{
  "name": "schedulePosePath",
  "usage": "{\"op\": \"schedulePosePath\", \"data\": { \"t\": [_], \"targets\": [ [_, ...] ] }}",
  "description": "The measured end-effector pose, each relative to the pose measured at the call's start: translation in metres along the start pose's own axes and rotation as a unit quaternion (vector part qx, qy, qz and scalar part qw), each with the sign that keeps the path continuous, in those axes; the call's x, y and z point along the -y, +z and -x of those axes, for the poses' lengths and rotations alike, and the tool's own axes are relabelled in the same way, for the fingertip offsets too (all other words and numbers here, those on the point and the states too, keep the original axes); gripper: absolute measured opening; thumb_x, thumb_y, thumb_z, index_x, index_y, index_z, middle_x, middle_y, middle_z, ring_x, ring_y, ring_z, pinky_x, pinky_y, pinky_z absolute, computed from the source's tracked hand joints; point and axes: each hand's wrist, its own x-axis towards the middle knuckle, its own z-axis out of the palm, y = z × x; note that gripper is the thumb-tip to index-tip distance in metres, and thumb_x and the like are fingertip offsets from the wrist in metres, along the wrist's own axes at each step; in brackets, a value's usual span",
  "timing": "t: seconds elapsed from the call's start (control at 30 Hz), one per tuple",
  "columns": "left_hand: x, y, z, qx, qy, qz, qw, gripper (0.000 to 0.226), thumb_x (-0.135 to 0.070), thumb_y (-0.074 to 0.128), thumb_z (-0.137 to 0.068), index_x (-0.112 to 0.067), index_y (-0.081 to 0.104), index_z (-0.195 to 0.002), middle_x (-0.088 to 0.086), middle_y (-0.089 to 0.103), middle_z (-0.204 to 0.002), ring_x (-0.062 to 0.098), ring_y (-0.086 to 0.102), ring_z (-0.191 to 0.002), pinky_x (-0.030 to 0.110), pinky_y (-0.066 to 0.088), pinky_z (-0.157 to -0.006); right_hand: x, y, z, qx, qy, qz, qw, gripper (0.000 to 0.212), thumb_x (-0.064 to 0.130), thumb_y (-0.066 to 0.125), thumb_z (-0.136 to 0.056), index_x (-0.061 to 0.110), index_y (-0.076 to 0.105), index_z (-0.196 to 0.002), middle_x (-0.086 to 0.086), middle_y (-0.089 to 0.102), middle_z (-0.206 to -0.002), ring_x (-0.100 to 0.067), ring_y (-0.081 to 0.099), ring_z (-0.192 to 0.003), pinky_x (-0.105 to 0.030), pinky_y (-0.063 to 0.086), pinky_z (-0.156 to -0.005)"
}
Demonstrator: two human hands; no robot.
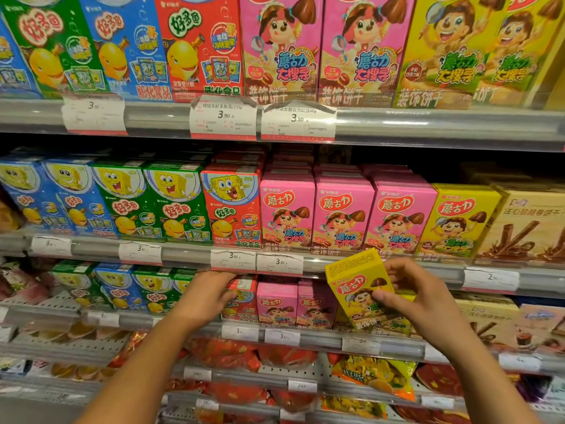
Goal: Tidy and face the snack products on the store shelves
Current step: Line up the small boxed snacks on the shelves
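Observation:
My right hand (415, 296) grips a yellow snack box (356, 283), tilted to the left, in front of the third shelf down. The box hangs just below the rail of the shelf above. My left hand (208, 296) reaches into the same shelf and rests on a red snack box (244, 296); its fingertips are hidden behind the rail. Two pink snack boxes (292, 304) stand upright between my two hands. More yellow boxes (385, 324) stand behind the held one.
The shelf above (351, 264) holds faced rows of blue, green, red, pink and yellow boxes. Price tags (234, 260) hang along each rail. Brown wafer boxes (526, 228) stand at the right. Bagged snacks (376, 374) fill the lower shelves.

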Motion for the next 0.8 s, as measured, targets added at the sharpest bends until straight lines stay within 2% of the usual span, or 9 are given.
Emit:
{"op": "schedulePosePath", "data": {
  "t": [0.13, 0.2, 0.33, 0.53, 0.63, 0.7, 0.8],
  "targets": [
    [-0.002, 0.002, 0.004, -0.005, 0.0, -0.022, 1.0, 0.041, -0.036, 0.066, -0.097, -0.025, 0.06, -0.136, -0.004, 0.069, -0.127, 0.022, 0.061, -0.119, 0.039, 0.045, -0.105, 0.001, 0.0, 0.001, 0.0, 0.008, -0.001, 1.0, 0.039, 0.038, 0.08, -0.077, 0.031, 0.065, -0.112, 0.018, 0.067, -0.099, -0.006, 0.065, -0.095, -0.036, 0.062, -0.072],
    [0.0, 0.003, 0.005, -0.008, -0.001, 0.0, 1.0, 0.044, -0.035, 0.068, -0.095, -0.026, 0.06, -0.137, -0.005, 0.068, -0.129, 0.022, 0.06, -0.122, 0.041, 0.044, -0.107, 0.002, 0.0, 0.001, 0.0, 0.003, 0.01, 1.0, 0.038, 0.038, 0.08, -0.077, 0.031, 0.064, -0.112, 0.019, 0.066, -0.1, -0.006, 0.064, -0.096, -0.032, 0.06, -0.076],
    [0.001, 0.0, 0.007, -0.009, -0.012, 0.041, 0.999, 0.044, -0.033, 0.07, -0.095, -0.025, 0.061, -0.137, -0.006, 0.068, -0.129, 0.02, 0.058, -0.122, 0.04, 0.044, -0.107, 0.004, 0.001, 0.003, -0.003, 0.003, 0.011, 1.0, 0.037, 0.039, 0.079, -0.077, 0.031, 0.063, -0.11, 0.019, 0.065, -0.099, -0.005, 0.063, -0.096, -0.029, 0.059, -0.072],
    [-0.01, -0.005, 0.011, -0.018, 0.006, 0.006, 1.0, 0.047, -0.036, 0.067, -0.096, -0.029, 0.057, -0.142, -0.006, 0.066, -0.132, 0.022, 0.057, -0.125, 0.041, 0.041, -0.109, 0.007, 0.003, 0.002, -0.005, 0.002, 0.014, 1.0, 0.033, 0.024, 0.082, -0.082, 0.027, 0.064, -0.109, 0.001, 0.067, -0.101, 0.0, 0.062, -0.091, -0.014, 0.054, -0.068],
    [-0.019, -0.005, 0.016, -0.028, 0.013, -0.014, 0.999, 0.051, -0.036, 0.068, -0.094, -0.025, 0.056, -0.143, -0.001, 0.064, -0.135, 0.027, 0.054, -0.129, 0.044, 0.04, -0.11, 0.006, 0.002, 0.002, -0.003, 0.001, 0.024, 1.0, 0.035, 0.036, 0.08, -0.078, 0.03, 0.063, -0.109, 0.007, 0.067, -0.1, -0.001, 0.062, -0.094, -0.021, 0.056, -0.071],
    [-0.023, -0.002, 0.02, -0.052, 0.02, -0.026, 0.998, 0.049, -0.036, 0.068, -0.093, -0.024, 0.059, -0.139, 0.0, 0.065, -0.13, 0.03, 0.057, -0.123, 0.046, 0.045, -0.105, 0.004, 0.002, 0.002, -0.004, 0.005, 0.025, 1.0, 0.035, 0.036, 0.08, -0.079, 0.031, 0.064, -0.11, 0.008, 0.067, -0.099, -0.003, 0.063, -0.094, -0.024, 0.059, -0.071],
    [-0.045, 0.006, 0.033, -0.098, 0.015, 0.072, 0.992, 0.045, -0.041, 0.054, -0.092, -0.023, 0.065, -0.132, -0.006, 0.066, -0.125, 0.023, 0.06, -0.118, 0.043, 0.05, -0.1, 0.003, 0.002, 0.002, -0.007, 0.003, 0.032, 0.999, 0.033, 0.035, 0.081, -0.081, 0.033, 0.064, -0.109, 0.016, 0.065, -0.095, -0.005, 0.063, -0.095, -0.023, 0.056, -0.073]
  ]
}}
